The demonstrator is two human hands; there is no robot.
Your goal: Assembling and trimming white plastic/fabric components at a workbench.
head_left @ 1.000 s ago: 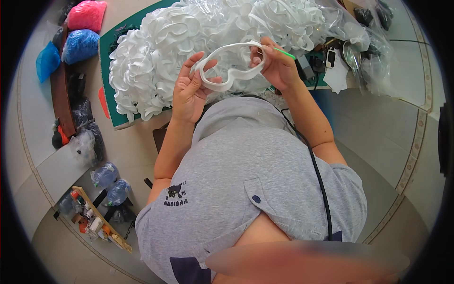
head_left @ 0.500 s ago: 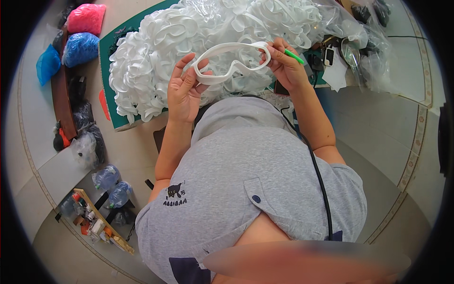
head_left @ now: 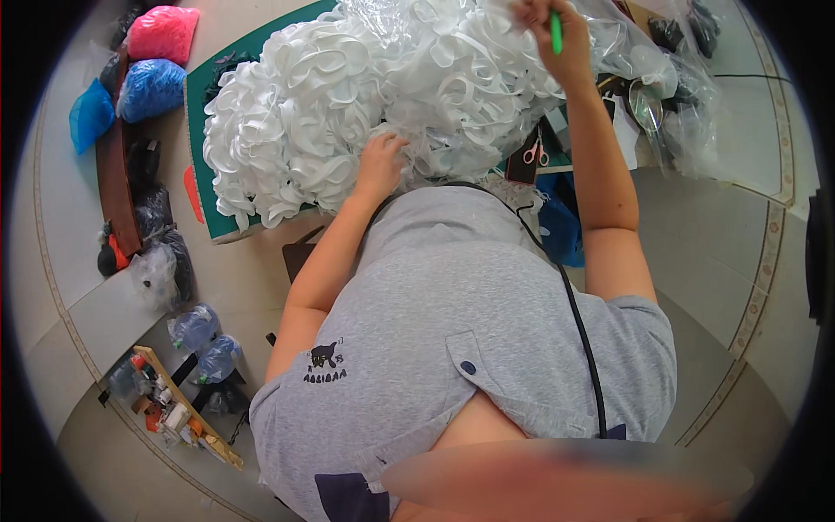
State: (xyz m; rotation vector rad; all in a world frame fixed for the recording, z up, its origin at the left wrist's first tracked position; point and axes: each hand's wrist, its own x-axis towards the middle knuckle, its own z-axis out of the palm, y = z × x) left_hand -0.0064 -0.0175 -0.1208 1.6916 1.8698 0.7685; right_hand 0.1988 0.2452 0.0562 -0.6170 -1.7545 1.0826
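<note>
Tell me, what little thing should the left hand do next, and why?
Perhaps the left hand should pinch a white loop from the white pile: it is at the pile's near edge, with no loop clearly held, while the right hand reaches farther off with a slim green object.

Smooth, satiny white bands (head_left: 261, 130), glossy crinkled clear plastic bag (head_left: 691, 143), matt heathered-grey cloth shirt (head_left: 522, 313), matt green tabletop (head_left: 197, 117)

I count one left hand (head_left: 381, 163) and one right hand (head_left: 570, 52), one green stick (head_left: 556, 33), one pair of scissors (head_left: 537, 155), one table (head_left: 197, 104), one pink bag (head_left: 163, 35) with two blue bags (head_left: 153, 90) near it, and white bands (head_left: 261, 113) too many for me to count.
</note>
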